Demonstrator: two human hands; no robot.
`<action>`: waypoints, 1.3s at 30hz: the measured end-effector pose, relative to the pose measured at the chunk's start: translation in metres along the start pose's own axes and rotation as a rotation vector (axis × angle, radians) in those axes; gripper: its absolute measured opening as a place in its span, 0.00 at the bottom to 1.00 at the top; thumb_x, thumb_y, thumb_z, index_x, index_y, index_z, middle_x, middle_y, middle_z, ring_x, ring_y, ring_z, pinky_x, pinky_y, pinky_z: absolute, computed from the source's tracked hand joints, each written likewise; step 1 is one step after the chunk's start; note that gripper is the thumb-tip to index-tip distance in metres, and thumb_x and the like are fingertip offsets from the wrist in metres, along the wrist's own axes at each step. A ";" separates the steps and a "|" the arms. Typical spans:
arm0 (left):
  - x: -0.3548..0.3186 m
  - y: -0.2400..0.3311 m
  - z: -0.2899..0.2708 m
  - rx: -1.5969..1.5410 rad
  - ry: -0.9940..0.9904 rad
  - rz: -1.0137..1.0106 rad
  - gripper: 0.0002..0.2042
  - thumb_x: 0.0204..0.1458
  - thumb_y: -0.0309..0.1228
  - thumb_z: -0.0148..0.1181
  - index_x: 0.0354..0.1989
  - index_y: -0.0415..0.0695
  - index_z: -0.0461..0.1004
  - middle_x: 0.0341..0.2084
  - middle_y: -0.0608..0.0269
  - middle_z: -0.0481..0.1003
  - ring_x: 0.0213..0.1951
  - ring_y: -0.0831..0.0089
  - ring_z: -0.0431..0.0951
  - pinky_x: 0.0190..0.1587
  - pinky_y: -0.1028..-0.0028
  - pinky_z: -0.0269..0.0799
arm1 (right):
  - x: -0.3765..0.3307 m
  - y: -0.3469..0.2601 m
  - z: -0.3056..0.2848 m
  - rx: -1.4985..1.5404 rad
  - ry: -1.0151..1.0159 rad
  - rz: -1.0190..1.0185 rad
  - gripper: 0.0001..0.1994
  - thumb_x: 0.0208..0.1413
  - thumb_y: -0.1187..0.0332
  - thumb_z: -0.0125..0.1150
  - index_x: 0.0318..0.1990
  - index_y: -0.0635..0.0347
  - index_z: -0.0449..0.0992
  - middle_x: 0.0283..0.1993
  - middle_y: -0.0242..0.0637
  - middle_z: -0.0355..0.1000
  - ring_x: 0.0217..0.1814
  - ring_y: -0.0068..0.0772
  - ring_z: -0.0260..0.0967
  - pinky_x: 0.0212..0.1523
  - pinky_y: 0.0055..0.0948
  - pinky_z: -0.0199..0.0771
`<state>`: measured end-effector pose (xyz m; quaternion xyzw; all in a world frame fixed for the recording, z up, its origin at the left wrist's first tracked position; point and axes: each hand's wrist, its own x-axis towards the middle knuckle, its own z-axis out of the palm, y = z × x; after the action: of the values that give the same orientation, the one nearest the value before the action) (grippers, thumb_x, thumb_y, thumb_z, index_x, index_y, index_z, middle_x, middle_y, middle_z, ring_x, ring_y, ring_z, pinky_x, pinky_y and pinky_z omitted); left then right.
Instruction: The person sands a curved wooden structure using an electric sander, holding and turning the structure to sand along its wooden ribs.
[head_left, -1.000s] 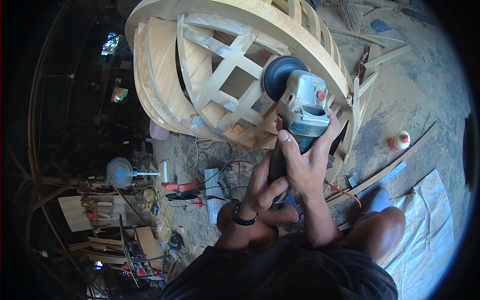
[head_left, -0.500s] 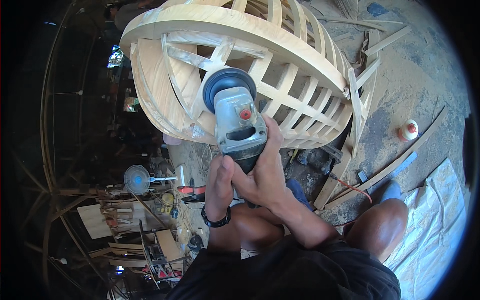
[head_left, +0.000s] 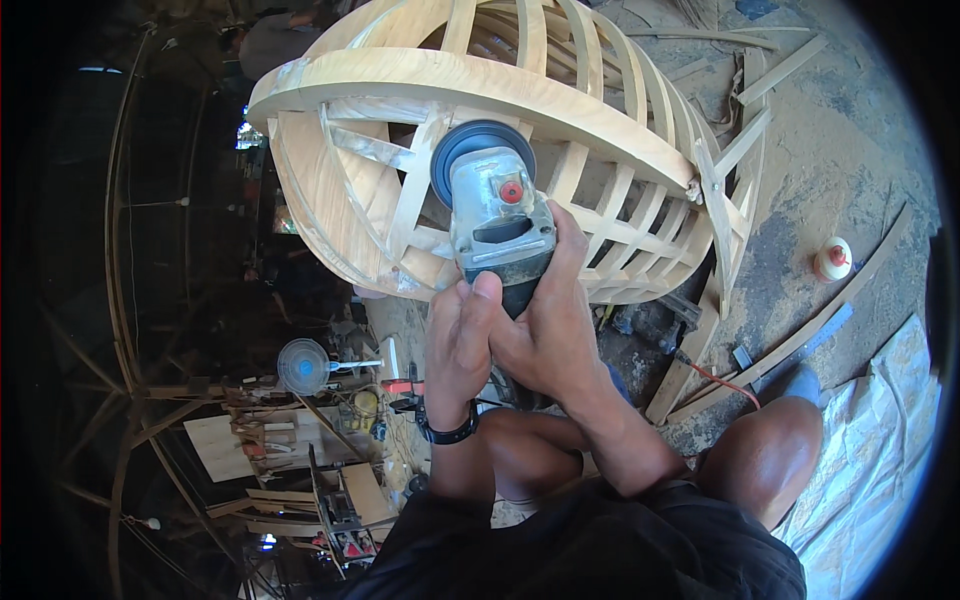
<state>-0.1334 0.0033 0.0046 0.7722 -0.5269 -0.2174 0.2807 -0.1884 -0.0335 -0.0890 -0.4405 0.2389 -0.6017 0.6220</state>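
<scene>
Both my hands are closed round an angle grinder [head_left: 500,215] with a grey metal head, a red button and a dark round disc [head_left: 484,150]. My left hand [head_left: 460,335] wraps the body from the left, thumb on top. From the right, my right hand [head_left: 555,325] grips it, with a finger along the side of the head. The disc lies over the slatted face of a curved pale wooden frame [head_left: 420,80], built of ribs and crossing strips. Whether the disc touches the wood cannot be made out.
A white bottle with a red cap [head_left: 832,260] stands on the floor to the right, beside a long curved wood strip [head_left: 800,340]. A pale sheet [head_left: 870,450] lies at lower right. An orange cord [head_left: 722,382] crosses the floor. Left are a fan [head_left: 305,367] and wood boards [head_left: 220,450].
The grinder and both hands have shifted slightly right and up across the wooden frame. The whole view has also moved a little. My grip looks the same.
</scene>
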 end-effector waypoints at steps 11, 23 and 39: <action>0.009 -0.001 0.011 0.094 -0.019 -0.031 0.35 0.62 0.56 0.40 0.53 0.31 0.75 0.45 0.51 0.80 0.46 0.66 0.79 0.52 0.68 0.70 | 0.011 -0.011 -0.029 0.121 -0.073 0.147 0.43 0.53 0.64 0.70 0.67 0.70 0.46 0.57 0.55 0.65 0.59 0.44 0.69 0.60 0.37 0.67; 0.008 -0.006 0.010 0.050 0.016 0.007 0.28 0.61 0.52 0.48 0.48 0.34 0.76 0.30 0.48 0.79 0.34 0.59 0.77 0.41 0.61 0.69 | 0.009 -0.010 -0.029 0.171 -0.090 0.188 0.44 0.53 0.63 0.70 0.67 0.71 0.45 0.57 0.57 0.66 0.59 0.46 0.68 0.61 0.38 0.66; -0.003 -0.031 0.013 -0.050 0.024 0.087 0.28 0.60 0.50 0.49 0.51 0.33 0.73 0.35 0.42 0.79 0.39 0.53 0.80 0.43 0.60 0.72 | -0.013 0.021 -0.016 -0.102 0.023 -0.080 0.47 0.53 0.58 0.69 0.67 0.78 0.43 0.56 0.69 0.62 0.55 0.66 0.70 0.54 0.49 0.71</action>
<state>-0.1217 0.0117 -0.0256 0.7440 -0.5510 -0.2088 0.3152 -0.1922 -0.0270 -0.1174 -0.4741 0.2586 -0.6180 0.5714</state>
